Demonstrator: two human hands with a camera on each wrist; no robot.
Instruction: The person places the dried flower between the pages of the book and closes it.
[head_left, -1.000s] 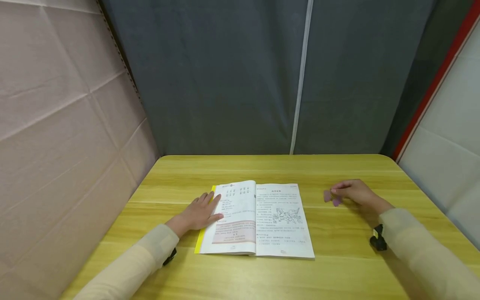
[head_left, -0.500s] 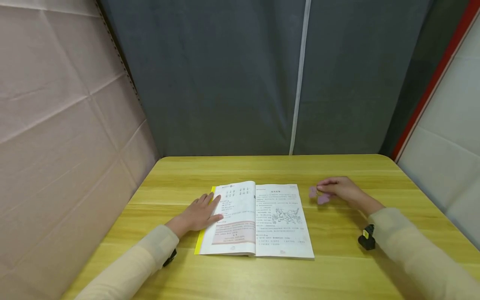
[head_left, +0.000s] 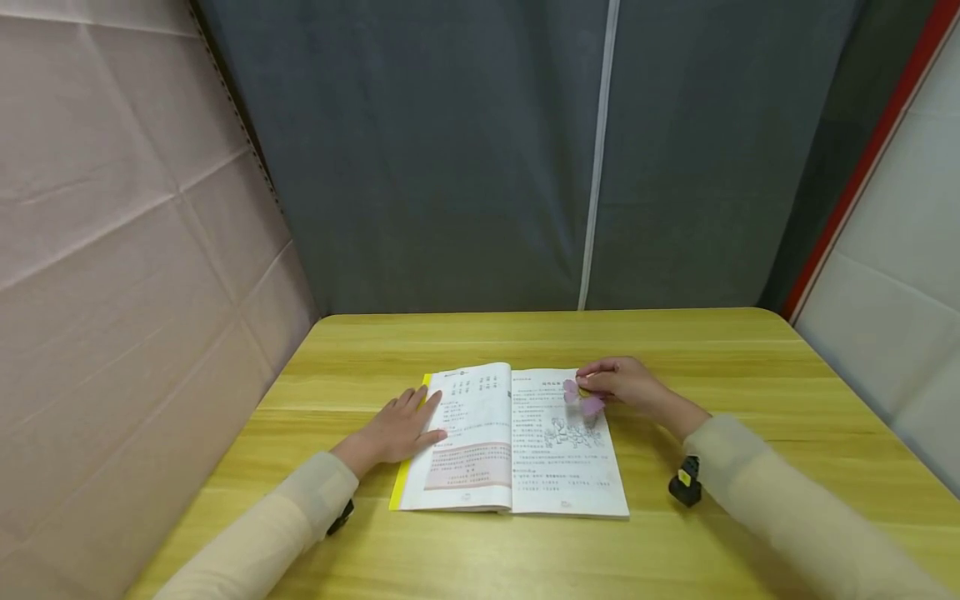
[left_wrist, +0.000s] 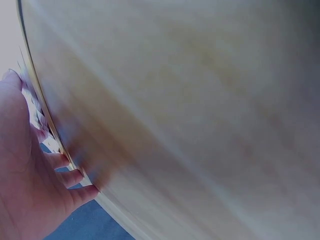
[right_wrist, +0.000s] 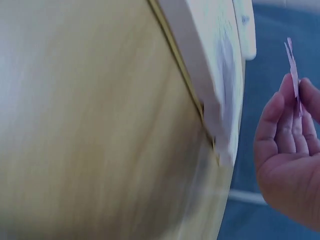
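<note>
An open book (head_left: pixel 562 467) with a yellow cover edge lies flat on the table, printed text on both pages and a line drawing on the right one. My left hand (head_left: pixel 399 427) rests with spread fingers on the left page's outer edge; the left wrist view shows its fingertips (left_wrist: pixel 90 192) along that edge. Between thumb and fingers, my right hand (head_left: pixel 626 383) pinches a thin purple petal-shaped piece (head_left: pixel 592 406) with a small yellow spot. This piece overlaps the top of the right page, above the drawing. Edge-on in the right wrist view, the purple piece (right_wrist: pixel 293 70) looks paper-thin.
The wooden table (head_left: pixel 720 333) extends around the book on all sides. Behind it hangs a dark grey curtain (head_left: pixel 450 167) with a pale vertical strip. Light cloth walls (head_left: pixel 135 250) stand to the left and right.
My right hand has moved left with the purple piece, from the bare table beside the book to over the right page. The left hand has stayed in place on the book.
</note>
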